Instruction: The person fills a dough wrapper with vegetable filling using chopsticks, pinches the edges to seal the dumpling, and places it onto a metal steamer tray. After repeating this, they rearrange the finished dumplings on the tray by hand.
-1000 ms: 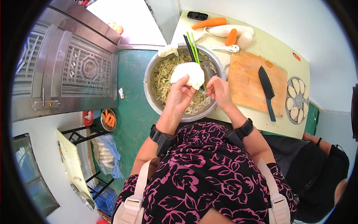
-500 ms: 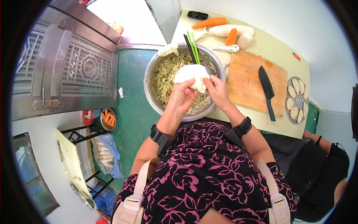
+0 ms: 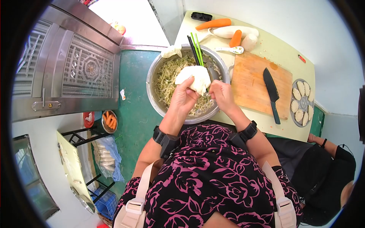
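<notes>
A large metal bowl holds shredded vegetable filling. Over it, my left hand grips a soft, white piece of dough, thumb on top and fingers underneath. My right hand is closed, its curled fingertips right at the dough's right edge; what they pinch, if anything, I cannot tell. Black chopsticks and green chopsticks lean in the bowl behind the dough. Another white, crumpled piece rests on the bowl's far left rim.
Right of the bowl lies a cutting board with a black knife. A round tray carries several dumplings. Carrots, a white radish and a spoon lie behind. Another person is at the right.
My right hand has come off the dough's near right part and curled in beside its edge. The dough has shifted slightly left in my left hand.
</notes>
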Available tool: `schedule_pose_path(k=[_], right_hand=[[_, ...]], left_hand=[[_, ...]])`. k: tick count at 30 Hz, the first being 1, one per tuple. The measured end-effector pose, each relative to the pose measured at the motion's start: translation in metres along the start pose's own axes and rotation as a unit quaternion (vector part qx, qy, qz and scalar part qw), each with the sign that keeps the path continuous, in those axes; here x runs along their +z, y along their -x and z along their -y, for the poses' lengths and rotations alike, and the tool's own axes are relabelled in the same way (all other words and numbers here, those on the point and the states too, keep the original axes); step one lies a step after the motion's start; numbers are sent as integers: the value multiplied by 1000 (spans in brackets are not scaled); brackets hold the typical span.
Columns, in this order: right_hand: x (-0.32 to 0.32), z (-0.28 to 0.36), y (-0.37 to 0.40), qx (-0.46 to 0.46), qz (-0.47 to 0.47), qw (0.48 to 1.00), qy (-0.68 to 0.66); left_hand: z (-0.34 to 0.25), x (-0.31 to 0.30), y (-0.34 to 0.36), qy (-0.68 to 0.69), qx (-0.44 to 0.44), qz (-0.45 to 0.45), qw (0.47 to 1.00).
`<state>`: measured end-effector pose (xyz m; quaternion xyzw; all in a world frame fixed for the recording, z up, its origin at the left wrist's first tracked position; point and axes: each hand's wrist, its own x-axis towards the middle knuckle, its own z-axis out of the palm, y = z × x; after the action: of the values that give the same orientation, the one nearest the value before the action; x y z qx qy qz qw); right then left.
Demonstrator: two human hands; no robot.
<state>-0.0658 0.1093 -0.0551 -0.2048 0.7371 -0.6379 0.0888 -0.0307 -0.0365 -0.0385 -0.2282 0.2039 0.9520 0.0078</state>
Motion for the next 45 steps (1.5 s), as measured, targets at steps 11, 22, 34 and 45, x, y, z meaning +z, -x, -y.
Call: schedule_pose_path(k=[11, 22, 34, 45], right_hand=[[-2, 0, -3, -12, -25, 997, 70], [3, 7, -4, 7, -68, 992, 104], [-7, -13, 2, 91, -40, 993, -60], [2, -5, -2, 39, -50, 998, 15]], left_hand=[[1, 0, 3, -21, -47, 0, 999], [6, 2, -2, -20, -34, 9, 999], [3, 4, -3, -43, -44, -31, 998], [4, 0, -3, -65, -64, -11, 996]])
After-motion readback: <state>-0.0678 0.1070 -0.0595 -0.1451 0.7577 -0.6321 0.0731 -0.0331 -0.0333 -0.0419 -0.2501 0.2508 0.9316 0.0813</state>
